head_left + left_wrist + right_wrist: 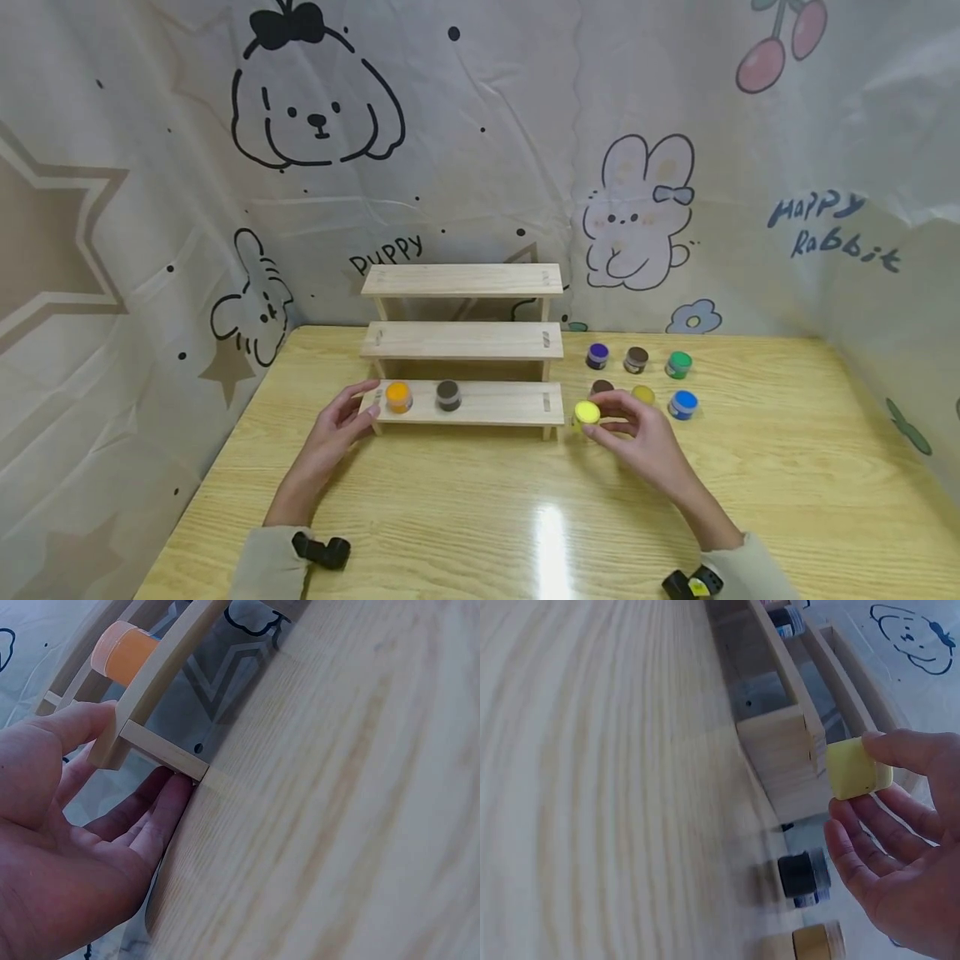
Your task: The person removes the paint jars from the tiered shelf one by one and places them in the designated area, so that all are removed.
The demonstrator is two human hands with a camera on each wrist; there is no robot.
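A three-step wooden display rack (461,340) stands on the table. My left hand (330,437) grips the left end of its lowest step, the thumb on the board's edge and the fingers by the leg (165,750). On that step sit an orange paint jar (398,397) and, to its right, a dark grey-brown paint jar (448,395). Between thumb and fingers, my right hand (651,437) pinches a yellow paint jar (587,413). It is held above the table, just off the rack's right end, as the right wrist view also shows (851,769).
Right of the rack stand more paint jars: purple (597,357), brown (636,360), green (679,364) and blue (683,405). A dark brown jar (602,387) and a mustard-yellow jar (642,394) are partly hidden behind my right hand. A printed curtain (480,167) hangs behind the table.
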